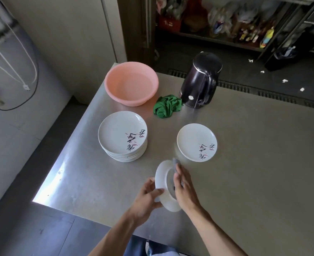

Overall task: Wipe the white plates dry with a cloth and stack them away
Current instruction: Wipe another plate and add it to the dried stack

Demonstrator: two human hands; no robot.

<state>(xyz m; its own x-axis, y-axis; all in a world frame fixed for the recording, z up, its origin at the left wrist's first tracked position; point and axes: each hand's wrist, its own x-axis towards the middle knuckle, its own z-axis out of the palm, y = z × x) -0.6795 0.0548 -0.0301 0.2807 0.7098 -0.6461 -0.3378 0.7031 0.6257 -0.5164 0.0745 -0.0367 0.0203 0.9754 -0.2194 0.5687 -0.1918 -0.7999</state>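
Plates are sitting in two groups on the metal table (pixel 244 172), and one more is being held above its near edge. At the far left of the table, a pink basin (pixel 131 83) is standing near the back corner. In front of it, the tall stack of plates (pixel 122 135) is resting face up, with dark and pink lettering showing on the top plate. Just right of the basin, a crumpled green cloth (pixel 167 106) is lying on the table, touching or nearly touching the base of a dark kettle (pixel 200 82) behind it.

At the near edge, the left hand (pixel 147 198) is gripping the held plate (pixel 164 185), with the thumb closed over the rim and the fingers curled behind it. This plate is tilted up on edge, with its underside and foot ring facing the camera. The right hand (pixel 183 189) is pressing a grey cloth (pixel 175 163) against the plate's underside, fingers extended flat along it; only a small part of this cloth is showing above the fingertips.

To the right, just beyond the held plate, the short stack of plates (pixel 196 142) is lying face up on the table, carrying the same lettering. Behind the table, shelves (pixel 226 24) are holding blurred bags and bottles.
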